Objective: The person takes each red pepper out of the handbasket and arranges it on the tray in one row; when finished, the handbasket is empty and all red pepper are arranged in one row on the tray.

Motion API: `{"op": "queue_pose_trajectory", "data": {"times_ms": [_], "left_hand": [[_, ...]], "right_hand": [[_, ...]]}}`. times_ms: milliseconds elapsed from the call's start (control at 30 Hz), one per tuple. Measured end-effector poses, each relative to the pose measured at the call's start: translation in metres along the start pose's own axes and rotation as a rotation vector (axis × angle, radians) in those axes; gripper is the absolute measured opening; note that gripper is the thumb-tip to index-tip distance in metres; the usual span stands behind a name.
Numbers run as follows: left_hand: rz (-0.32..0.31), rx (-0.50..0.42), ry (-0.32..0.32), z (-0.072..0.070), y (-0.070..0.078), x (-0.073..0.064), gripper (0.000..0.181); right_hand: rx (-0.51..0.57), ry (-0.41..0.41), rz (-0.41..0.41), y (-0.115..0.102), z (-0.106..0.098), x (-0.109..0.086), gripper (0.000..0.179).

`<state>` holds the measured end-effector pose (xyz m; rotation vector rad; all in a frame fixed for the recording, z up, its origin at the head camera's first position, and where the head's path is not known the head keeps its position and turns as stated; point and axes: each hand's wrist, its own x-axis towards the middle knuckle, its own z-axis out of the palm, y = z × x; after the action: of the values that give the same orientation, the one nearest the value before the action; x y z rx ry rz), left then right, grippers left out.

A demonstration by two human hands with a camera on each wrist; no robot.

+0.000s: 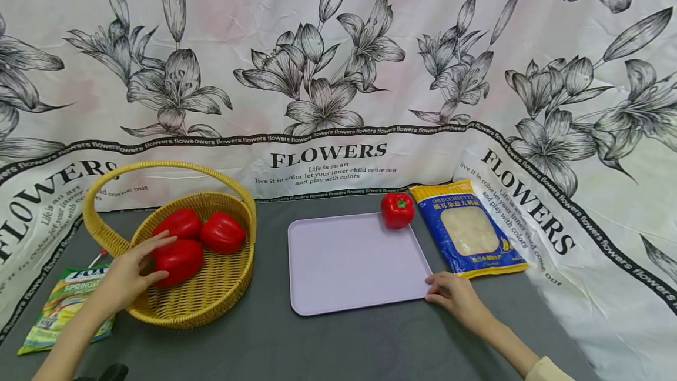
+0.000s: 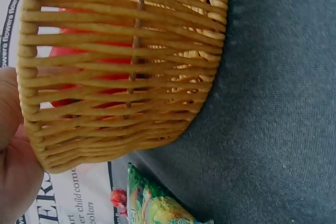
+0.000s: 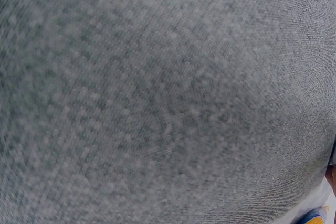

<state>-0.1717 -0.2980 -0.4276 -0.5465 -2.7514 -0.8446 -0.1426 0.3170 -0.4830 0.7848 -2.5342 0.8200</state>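
Observation:
My left hand (image 1: pixel 126 275) reaches over the near-left rim of a yellow wicker basket (image 1: pixel 227 296). Its thumb and fingers grip the left end of a red bell pepper (image 1: pixel 182 260). Two more red peppers lie behind it, one at the back left (image 1: pixel 182 223) and another at the right (image 1: pixel 223 233). In the left wrist view, the basket's woven side (image 2: pixel 121 66) hides the fingertips. My right hand (image 1: pixel 457 298) pinches the near-right corner of a pale lilac tray (image 1: pixel 354 266). A red bell pepper with a green stem (image 1: pixel 397 210) sits at the tray's far-right corner.
A blue and yellow orecchiette packet (image 1: pixel 471 228) lies right of the tray. Left of the basket are a green packet (image 1: pixel 69 310) and a small red ball-shaped thing (image 2: pixel 118 198). A flower-printed cloth (image 1: pixel 328 163) rises behind the grey table surface (image 1: pixel 328 351).

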Motion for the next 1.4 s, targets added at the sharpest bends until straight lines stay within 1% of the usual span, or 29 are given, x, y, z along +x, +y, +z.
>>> {"op": "queue_pose_trajectory", "data": {"times_ms": [67, 133, 200, 233, 333, 500, 567, 667, 833, 900, 1000, 1067, 1133, 1167, 1300, 1400], "left_hand": [[-0.106, -0.003, -0.042, -0.001, 0.002, 0.001, 0.075], [-0.194, 0.011, -0.084, -0.002, 0.004, 0.004, 0.080], [-0.241, 0.031, -0.126, -0.002, 0.006, 0.006, 0.085], [-0.248, 0.041, -0.134, -0.002, 0.007, 0.008, 0.085], [-0.232, 0.047, -0.127, 0.000, 0.009, 0.010, 0.083], [-0.237, 0.036, -0.084, 0.004, 0.012, 0.009, 0.076], [-0.235, 0.038, -0.084, 0.004, 0.013, 0.007, 0.072], [-0.197, 0.049, -0.094, 0.004, 0.017, 0.005, 0.065], [-0.120, 0.014, -0.117, 0.007, 0.029, 0.005, 0.056], [-0.103, -0.004, -0.128, 0.009, 0.035, 0.006, 0.057], [-0.103, 0.015, -0.129, 0.013, 0.042, 0.008, 0.064], [-0.108, 0.025, -0.109, 0.017, 0.046, 0.010, 0.070], [-0.139, 0.018, -0.086, 0.021, 0.050, 0.011, 0.075], [-0.147, 0.007, -0.074, 0.023, 0.051, 0.011, 0.075], [-0.164, -0.034, -0.043, 0.029, 0.055, 0.015, 0.063], [-0.117, -0.058, -0.009, 0.033, 0.057, 0.017, 0.054]], "right_hand": [[0.003, -0.003, 0.007, -0.001, 0.000, 0.000, 0.026], [0.003, -0.004, 0.016, -0.002, 0.000, 0.001, 0.026], [0.005, -0.007, 0.029, -0.003, -0.001, 0.001, 0.025], [0.006, -0.009, 0.035, -0.003, -0.001, 0.002, 0.025], [0.011, -0.014, 0.046, -0.003, -0.001, 0.002, 0.025], [0.015, -0.011, 0.045, -0.002, -0.001, 0.002, 0.025], [0.017, -0.009, 0.038, -0.002, -0.001, 0.002, 0.025], [0.016, -0.013, 0.022, -0.001, -0.001, 0.003, 0.026], [0.012, -0.015, 0.013, 0.000, -0.001, 0.001, 0.027], [0.004, -0.013, 0.011, 0.000, -0.001, 0.000, 0.026], [-0.007, -0.012, 0.009, -0.001, 0.000, -0.001, 0.026], [-0.014, -0.014, 0.013, -0.001, 0.000, -0.001, 0.026], [-0.018, -0.014, 0.018, -0.001, 0.000, -0.001, 0.026], [-0.019, -0.014, 0.020, -0.001, 0.000, -0.001, 0.026], [-0.022, -0.006, 0.016, -0.001, 0.000, -0.001, 0.026], [-0.020, -0.001, 0.010, 0.001, 0.001, -0.001, 0.026]]}}
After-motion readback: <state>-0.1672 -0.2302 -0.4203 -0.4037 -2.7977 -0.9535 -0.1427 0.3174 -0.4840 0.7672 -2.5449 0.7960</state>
